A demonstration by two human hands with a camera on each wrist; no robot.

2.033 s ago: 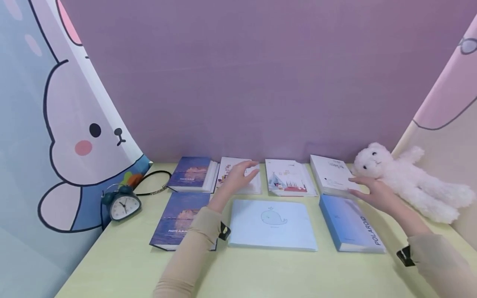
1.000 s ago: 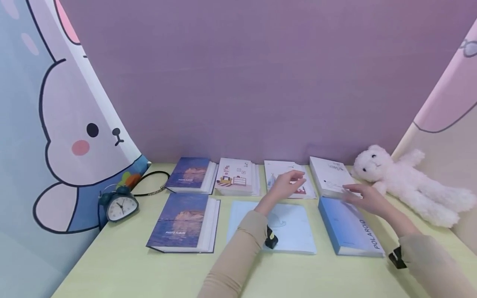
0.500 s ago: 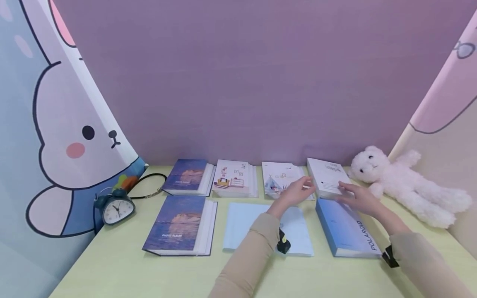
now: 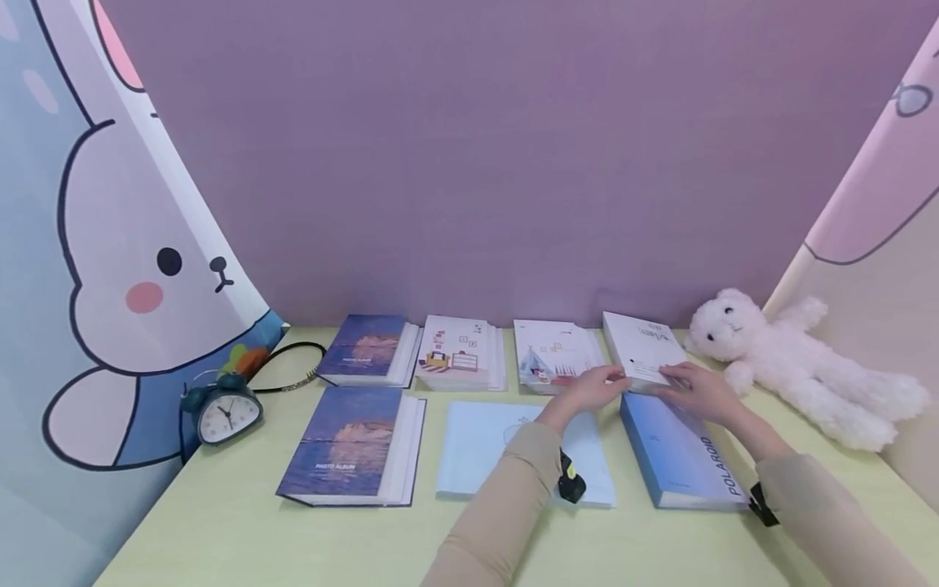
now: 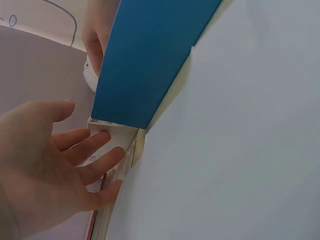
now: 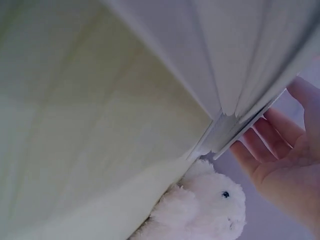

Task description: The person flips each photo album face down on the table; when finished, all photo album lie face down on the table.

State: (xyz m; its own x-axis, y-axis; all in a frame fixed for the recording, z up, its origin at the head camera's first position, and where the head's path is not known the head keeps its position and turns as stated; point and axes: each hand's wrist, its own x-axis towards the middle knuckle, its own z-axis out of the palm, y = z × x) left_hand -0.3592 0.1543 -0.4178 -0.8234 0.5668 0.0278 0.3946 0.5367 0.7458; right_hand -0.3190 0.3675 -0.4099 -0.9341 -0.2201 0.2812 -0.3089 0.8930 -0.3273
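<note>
A white album (image 4: 641,346) lies flat in the back row, on the right. At its near left corner is my left hand (image 4: 590,390), fingers loosely bent; in the left wrist view its spread fingertips reach the album's near end (image 5: 120,137). My right hand (image 4: 704,393) is over the near right corner, and in the right wrist view its fingertips come up to the cover's edge, thumb apart. Just in front lies a blue album marked POLAROID (image 4: 682,452), partly under the right hand. Beneath the left forearm is a pale blue whale album (image 4: 477,444).
A tent-picture album (image 4: 557,346) and a furniture-picture album (image 4: 455,350) fill the back row's middle. Two dark photo albums (image 4: 345,448) stand at left, one behind the other. A teal alarm clock (image 4: 229,412), a black headband (image 4: 293,367) and a white plush toy (image 4: 800,367) flank them.
My left hand has moved right, from the furniture-picture album past the tent-picture one to the white album. My right hand has shifted slightly left and nearer. The albums keep their places.
</note>
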